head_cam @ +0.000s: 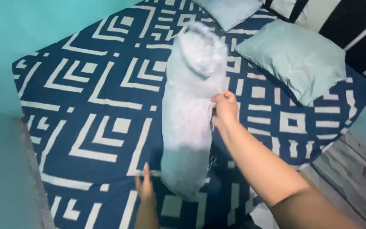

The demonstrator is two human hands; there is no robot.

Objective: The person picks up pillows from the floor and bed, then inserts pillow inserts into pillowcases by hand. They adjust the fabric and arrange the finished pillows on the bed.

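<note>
Right hand (224, 109) pinching pale pillow (189, 114), left hand (145, 186) open, navy patterned bed (85, 106) (teal wall (5, 63))

One camera on the person's head, looking down and forward, close to the right hand (224, 109), bed (85, 110) below, pillows (295, 59) at the far end
</note>
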